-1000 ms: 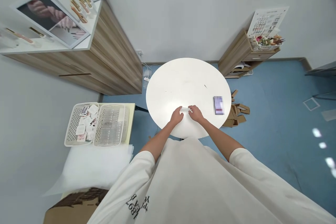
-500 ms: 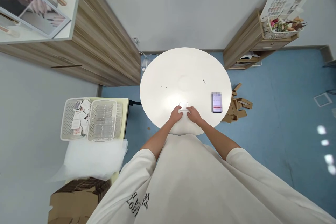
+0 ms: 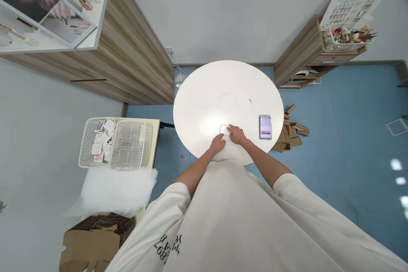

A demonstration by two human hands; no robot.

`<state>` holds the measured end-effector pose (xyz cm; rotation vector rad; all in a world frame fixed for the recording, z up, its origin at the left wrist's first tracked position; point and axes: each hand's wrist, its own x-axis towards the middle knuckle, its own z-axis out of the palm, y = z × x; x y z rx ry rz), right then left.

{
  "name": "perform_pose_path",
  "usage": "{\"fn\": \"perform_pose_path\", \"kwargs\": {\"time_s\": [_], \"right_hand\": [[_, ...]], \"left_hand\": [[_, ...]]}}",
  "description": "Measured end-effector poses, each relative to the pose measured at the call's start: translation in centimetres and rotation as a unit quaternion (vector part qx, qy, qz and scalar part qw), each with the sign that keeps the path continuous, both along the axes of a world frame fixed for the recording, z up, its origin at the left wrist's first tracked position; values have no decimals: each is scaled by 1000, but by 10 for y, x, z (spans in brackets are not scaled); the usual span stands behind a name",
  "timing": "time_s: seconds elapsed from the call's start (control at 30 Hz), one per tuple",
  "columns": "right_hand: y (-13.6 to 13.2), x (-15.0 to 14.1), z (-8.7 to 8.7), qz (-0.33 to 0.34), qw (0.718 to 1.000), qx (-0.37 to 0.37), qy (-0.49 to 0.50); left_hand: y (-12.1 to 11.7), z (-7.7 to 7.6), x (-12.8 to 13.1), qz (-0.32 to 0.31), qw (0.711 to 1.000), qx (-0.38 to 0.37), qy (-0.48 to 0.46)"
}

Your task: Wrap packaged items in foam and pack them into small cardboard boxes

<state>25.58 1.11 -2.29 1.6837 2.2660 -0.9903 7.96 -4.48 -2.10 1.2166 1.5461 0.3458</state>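
A small flat white rectangular case with a pale, clear-looking rim (image 3: pixel 224 130) lies at the near side of the round white table (image 3: pixel 223 80). My left hand (image 3: pixel 218 143) pinches its lower left corner, with thumb and fingers close together. On the other side my right hand (image 3: pixel 236 134) has its fingers on the case's upper right edge, partly covering it. The case sits slightly turned on the tabletop. What it contains is too small to make out.
A phone (image 3: pixel 265 127) lies at the table's right. On a side stand at left are a basket of small packets (image 3: pixel 84 144), a basket of clear boxes (image 3: pixel 129 144) and white sheets (image 3: pixel 116 191). Cardboard boxes (image 3: pixel 288 134) lie on the floor at right.
My right hand has moved up to the upper right edge of the case, while my left hand has slid down to its lower left corner. The case has turned slightly.
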Motion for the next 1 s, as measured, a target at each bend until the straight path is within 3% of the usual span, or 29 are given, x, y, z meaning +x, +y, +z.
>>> {"fn": "perform_pose_path", "kwargs": {"time_s": [0.43,0.63,1.0], "right_hand": [[-62,-20,0,-62,997,-38,-35],[-62,-25,4,-93,995,-26,-17],[-45,-22,29,-121,991,50,24]], "left_hand": [[4,-7,-11,23,999,3,-26],[2,-4,-13,46,999,7,-27],[9,7,-19,102,989,106,5]]}}
